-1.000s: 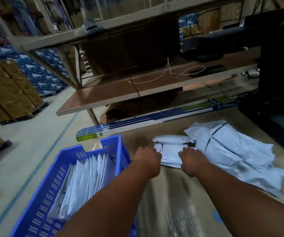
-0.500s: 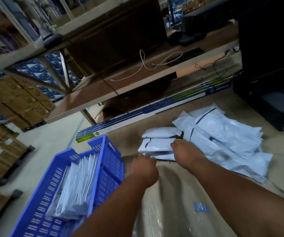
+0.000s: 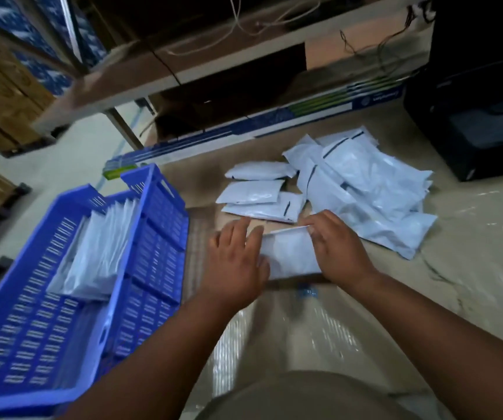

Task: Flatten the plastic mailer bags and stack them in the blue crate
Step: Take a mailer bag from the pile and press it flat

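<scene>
Mailer bag (image 3: 289, 253) pulled nearer, between left hand (image 3: 238, 262) and right hand (image 3: 335, 247).

Bare forearms, no sleeves; olive-tan garment (image 3: 320, 395) below, possibly trousers.

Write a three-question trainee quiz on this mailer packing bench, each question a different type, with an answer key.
1. True or false: the mailer between the hands is already inside the blue crate.
2. Multiple choice: where is the loose pile of mailers relative to the crate? A) to its left B) to its right C) inside it
3. Fill in: the mailers in the crate stand on ____, not flat.

Key
1. False. It lies on the table, the left hand against its left edge and the right hand at its right.
2. B
3. edge
</scene>
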Demonstrator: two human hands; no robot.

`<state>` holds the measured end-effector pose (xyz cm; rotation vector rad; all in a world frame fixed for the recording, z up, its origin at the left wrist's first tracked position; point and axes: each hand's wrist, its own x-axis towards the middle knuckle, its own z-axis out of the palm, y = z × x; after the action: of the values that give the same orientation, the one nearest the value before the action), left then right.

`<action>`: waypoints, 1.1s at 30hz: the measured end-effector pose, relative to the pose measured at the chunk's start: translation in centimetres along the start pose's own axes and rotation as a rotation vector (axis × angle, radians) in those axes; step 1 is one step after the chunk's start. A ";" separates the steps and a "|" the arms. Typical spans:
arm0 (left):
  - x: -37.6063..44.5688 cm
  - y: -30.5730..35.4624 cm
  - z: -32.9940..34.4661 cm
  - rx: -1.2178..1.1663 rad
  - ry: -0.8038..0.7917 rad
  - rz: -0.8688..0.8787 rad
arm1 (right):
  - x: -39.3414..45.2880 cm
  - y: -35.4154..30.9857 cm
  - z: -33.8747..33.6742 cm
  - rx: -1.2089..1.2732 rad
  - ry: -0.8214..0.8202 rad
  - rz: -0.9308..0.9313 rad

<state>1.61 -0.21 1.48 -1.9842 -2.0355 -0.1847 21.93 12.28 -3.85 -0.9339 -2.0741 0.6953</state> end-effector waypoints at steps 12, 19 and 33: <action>-8.4 6.4 6.2 -0.199 -0.223 0.069 | -9.6 2.0 -1.7 -0.523 -0.252 0.055; -7.6 10.3 5.4 -0.289 -0.112 0.155 | -10.7 0.6 -2.4 -0.566 -0.377 -0.102; -7.5 11.5 8.2 -0.283 -0.107 0.079 | -12.0 2.2 -1.3 -0.606 -0.475 -0.078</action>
<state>12.11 -4.47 -9.77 -2.2846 -2.0886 -0.3759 29.29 4.34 -9.55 -1.0712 -2.8149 0.2488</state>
